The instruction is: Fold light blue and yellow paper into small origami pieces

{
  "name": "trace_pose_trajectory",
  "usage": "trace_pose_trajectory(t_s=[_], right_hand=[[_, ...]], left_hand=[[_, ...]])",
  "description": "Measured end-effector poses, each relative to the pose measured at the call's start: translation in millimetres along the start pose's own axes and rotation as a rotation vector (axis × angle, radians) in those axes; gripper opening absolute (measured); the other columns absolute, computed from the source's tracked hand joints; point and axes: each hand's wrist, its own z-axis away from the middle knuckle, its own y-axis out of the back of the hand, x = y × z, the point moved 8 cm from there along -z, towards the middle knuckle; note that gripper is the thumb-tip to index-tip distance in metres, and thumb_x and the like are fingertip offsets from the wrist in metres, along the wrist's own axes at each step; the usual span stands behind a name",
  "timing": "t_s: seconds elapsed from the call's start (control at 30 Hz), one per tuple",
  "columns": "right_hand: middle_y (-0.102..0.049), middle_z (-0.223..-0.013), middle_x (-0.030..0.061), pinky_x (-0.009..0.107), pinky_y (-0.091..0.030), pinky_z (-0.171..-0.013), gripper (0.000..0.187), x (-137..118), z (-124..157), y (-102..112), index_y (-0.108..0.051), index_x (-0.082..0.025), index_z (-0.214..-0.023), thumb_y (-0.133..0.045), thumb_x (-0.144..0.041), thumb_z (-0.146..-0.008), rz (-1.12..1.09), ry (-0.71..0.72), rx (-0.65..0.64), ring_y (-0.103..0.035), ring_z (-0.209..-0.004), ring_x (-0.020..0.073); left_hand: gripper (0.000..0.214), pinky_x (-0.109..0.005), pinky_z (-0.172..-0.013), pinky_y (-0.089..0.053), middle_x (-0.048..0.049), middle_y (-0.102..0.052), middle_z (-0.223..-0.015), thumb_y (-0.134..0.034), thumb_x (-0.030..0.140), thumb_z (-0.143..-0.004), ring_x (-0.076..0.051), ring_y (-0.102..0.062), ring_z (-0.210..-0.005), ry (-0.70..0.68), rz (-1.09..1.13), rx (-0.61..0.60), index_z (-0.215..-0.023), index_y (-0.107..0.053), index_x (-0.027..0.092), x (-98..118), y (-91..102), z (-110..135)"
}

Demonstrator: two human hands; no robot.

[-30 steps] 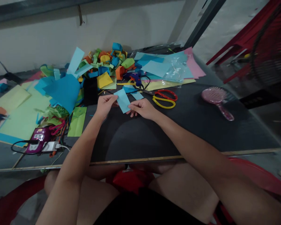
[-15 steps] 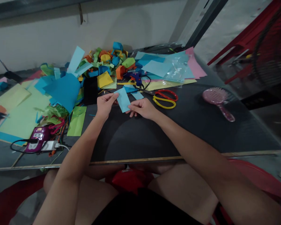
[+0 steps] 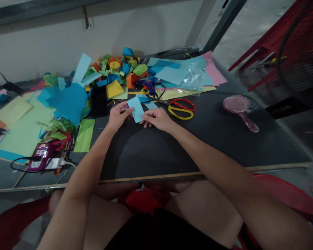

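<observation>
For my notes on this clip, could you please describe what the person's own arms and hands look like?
Both arms are bare from the hands to the edge of the picture: no sleeves, gloves, watch or bracelet show. The left hand and the right hand carry no rings that I can make out. The fingers are too small in the picture to judge the nails.

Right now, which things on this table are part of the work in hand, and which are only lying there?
In hand:
- light blue paper, held by left hand and right hand

Lying about:
- scissors
- pink hairbrush
- glue gun
- heap of paper scraps
- green sheet
</observation>
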Motion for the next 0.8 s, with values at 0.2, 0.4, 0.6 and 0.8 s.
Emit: trace_pose_trajectory(t_s=[0.2, 0.4, 0.6, 0.8], right_hand=[[-0.065, -0.057, 0.0023, 0.020, -0.046, -0.043, 0.049, 2.7, -1.8, 2.4, -0.068, -0.016, -0.073, -0.075, -0.064, -0.069, -0.012, 0.011, 0.095, -0.067, -0.053, 0.0142], [-0.063, -0.057, 0.0022, 0.022, -0.046, -0.042, 0.054, 4.2, -4.7, 4.1, -0.066, -0.017, -0.072, -0.072, -0.070, -0.067, 0.024, 0.019, 0.139, -0.067, -0.053, 0.0161], [-0.068, -0.068, 0.0022, 0.021, -0.046, -0.042, 0.053, 4.4, -5.7, 10.3, -0.068, -0.017, -0.083, -0.076, -0.065, -0.065, -0.066, 0.061, 0.171, -0.066, -0.051, 0.0139], [-0.072, -0.075, 0.0057, 0.023, -0.046, -0.045, 0.051, 4.6, -5.4, 11.6, -0.071, -0.016, -0.086, -0.072, -0.064, -0.070, -0.025, 0.082, 0.179, -0.067, -0.056, 0.0151]], left_hand=[[0.051, -0.021, -0.056, -0.051, -0.0001, -0.070, -0.067, -0.078, 0.033, -0.074, -0.012, -0.065, -0.058, -0.031, -0.070, 0.015, -0.120, -0.063, 0.017, 1.1, -1.1, 1.0], [0.053, -0.020, -0.066, -0.053, -0.0039, -0.074, -0.103, -0.068, 0.038, -0.085, -0.009, -0.067, -0.065, -0.277, -0.327, 0.081, -0.135, -0.055, 0.026, 26.7, 0.5, 18.0], [0.047, -0.024, -0.082, -0.054, -0.0049, -0.075, -0.103, -0.067, 0.026, -0.087, -0.014, -0.071, -0.084, -0.405, -0.571, 0.040, -0.133, -0.059, 0.023, 35.6, -23.2, 31.4], [0.049, -0.030, -0.083, -0.057, -0.0047, -0.077, -0.096, -0.072, 0.027, -0.083, -0.017, -0.071, -0.085, -0.291, -0.347, 0.077, -0.130, -0.061, 0.021, 16.3, -17.9, 19.8]])
